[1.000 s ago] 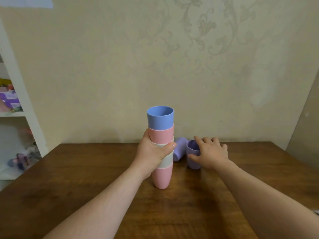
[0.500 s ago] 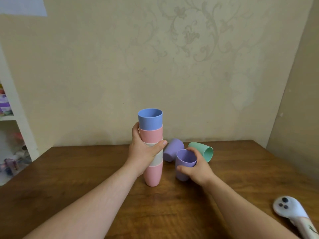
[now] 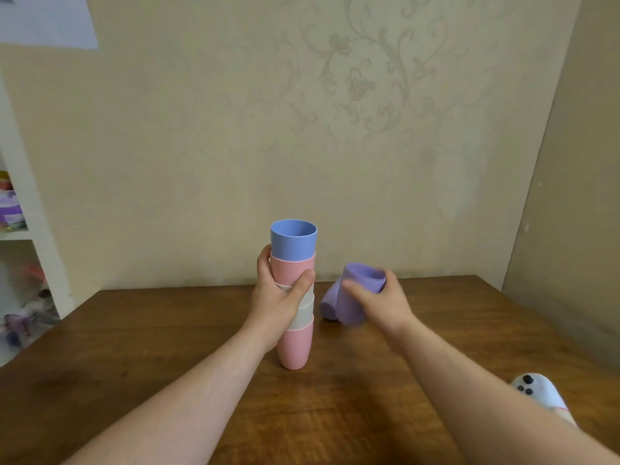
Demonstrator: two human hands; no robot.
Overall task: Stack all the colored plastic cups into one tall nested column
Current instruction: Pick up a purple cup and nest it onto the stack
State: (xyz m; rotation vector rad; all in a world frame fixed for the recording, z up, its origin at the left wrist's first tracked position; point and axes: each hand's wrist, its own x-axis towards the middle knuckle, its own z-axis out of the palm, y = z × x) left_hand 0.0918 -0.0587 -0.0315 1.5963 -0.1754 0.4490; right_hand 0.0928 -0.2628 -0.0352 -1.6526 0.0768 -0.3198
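Stack (image 3: 295,297) of nested cups stands upright on tabletop (image 3: 167,330), blue cup (image 3: 293,239) uppermost; my left hand (image 3: 278,300) is wrapped around its middle. My right hand (image 3: 382,303) grips a tilted purple cup (image 3: 355,297) just right of it, second purple cup (image 3: 330,302) lying behind.

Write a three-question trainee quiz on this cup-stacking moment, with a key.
1. True or false: the left hand grips the cup stack around its middle.
2. Which cup tops the stack? A) pink B) blue C) green
3. Fill in: the right hand holds a ____ cup, tilted and lifted off the table.

Key: 1 true; 2 B, the blue cup; 3 purple. A second purple cup lies just behind it.
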